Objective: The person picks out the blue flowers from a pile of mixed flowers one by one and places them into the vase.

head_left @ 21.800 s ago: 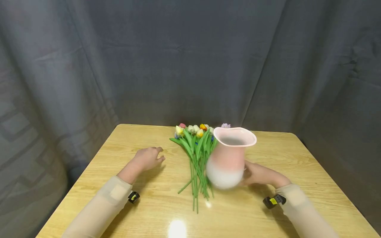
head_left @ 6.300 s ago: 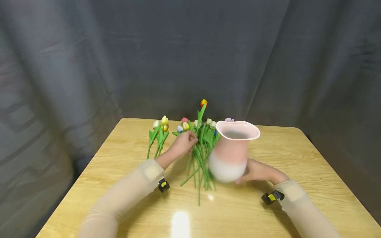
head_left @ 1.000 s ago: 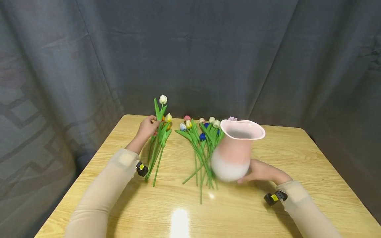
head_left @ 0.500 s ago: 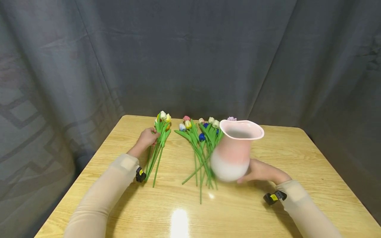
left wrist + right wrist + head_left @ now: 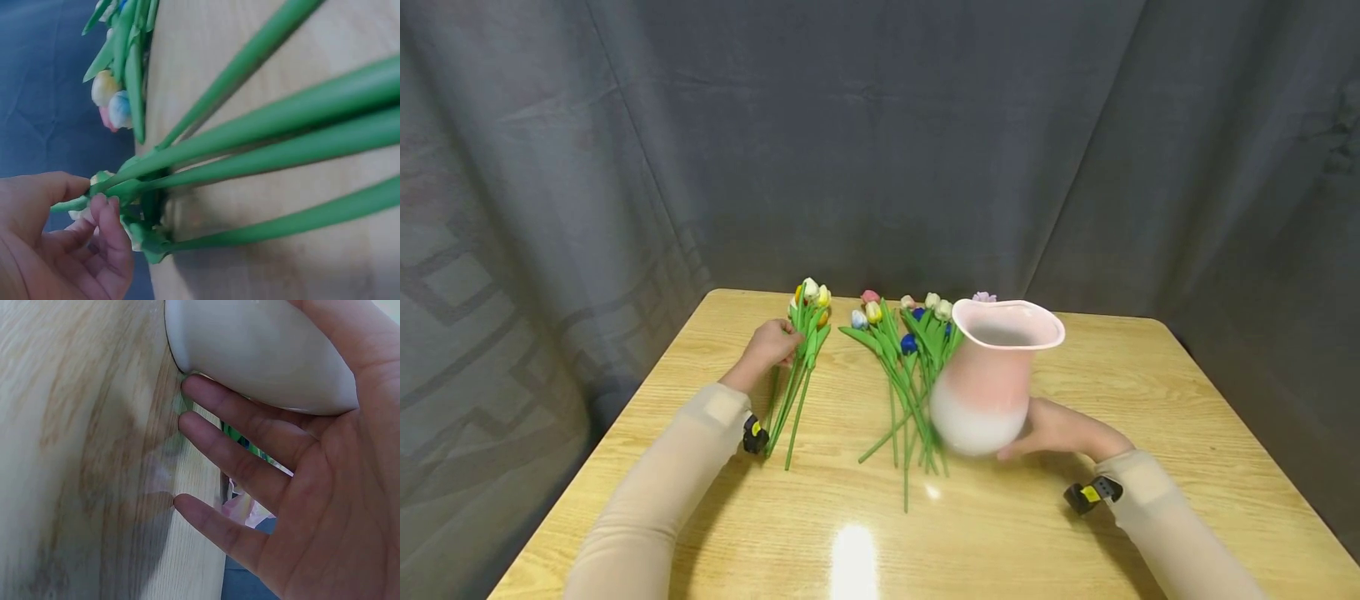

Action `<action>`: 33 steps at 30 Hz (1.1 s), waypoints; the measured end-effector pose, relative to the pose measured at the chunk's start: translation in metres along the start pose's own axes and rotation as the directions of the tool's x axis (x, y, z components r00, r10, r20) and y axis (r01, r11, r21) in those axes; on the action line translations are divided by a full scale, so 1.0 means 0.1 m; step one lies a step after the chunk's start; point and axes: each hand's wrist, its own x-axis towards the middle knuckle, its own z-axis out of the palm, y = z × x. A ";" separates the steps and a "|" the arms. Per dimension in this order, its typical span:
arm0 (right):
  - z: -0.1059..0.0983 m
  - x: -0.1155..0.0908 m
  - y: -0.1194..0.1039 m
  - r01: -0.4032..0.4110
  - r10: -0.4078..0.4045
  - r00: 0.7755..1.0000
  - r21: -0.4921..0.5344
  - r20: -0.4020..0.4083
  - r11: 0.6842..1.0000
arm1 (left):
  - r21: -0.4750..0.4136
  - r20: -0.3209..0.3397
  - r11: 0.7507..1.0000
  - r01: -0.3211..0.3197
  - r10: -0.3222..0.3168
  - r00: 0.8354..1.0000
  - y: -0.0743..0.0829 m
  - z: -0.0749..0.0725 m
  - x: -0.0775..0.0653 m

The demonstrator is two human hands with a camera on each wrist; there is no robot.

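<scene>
At the left of the table in the head view, my left hand (image 5: 767, 343) holds a white tulip (image 5: 810, 288) by its leafy stem, low over several laid-out tulips (image 5: 823, 318). The left wrist view shows thumb and fingertips pinching at the base of a green stem (image 5: 206, 150). My right hand (image 5: 1060, 429) rests against the lower right side of a pink-and-white vase (image 5: 988, 387) with a wavy rim. In the right wrist view, its extended fingers (image 5: 237, 459) lie beside the white base (image 5: 262, 350), with fingertips at the tabletop.
A second pile of artificial flowers (image 5: 913, 375), with pink, yellow, white, light blue and dark blue heads, lies left of the vase, which partly covers it. A lilac flower (image 5: 984, 297) shows behind the vase rim. A grey curtain (image 5: 880, 150) hangs behind the wooden table (image 5: 1150, 383).
Flowers from the middle pile now form a separate left group. Over the last second my left hand has lowered the white tulip onto that group. My right hand stays at the vase.
</scene>
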 end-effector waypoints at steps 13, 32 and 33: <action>0.00 0.00 0.01 -0.007 0.007 1.000 0.001 0.002 1.000 | 0.271 -0.185 0.962 -0.036 0.089 0.979 0.36 -0.16 -0.05; 0.02 0.01 0.05 -0.022 0.022 1.000 0.002 -0.005 1.000 | 0.312 0.069 0.909 -0.278 0.270 0.960 0.90 0.85 -0.32; 0.02 0.01 0.05 -0.021 0.021 1.000 0.001 -0.004 1.000 | 0.337 0.095 0.898 -0.281 0.265 0.960 0.90 0.91 -0.32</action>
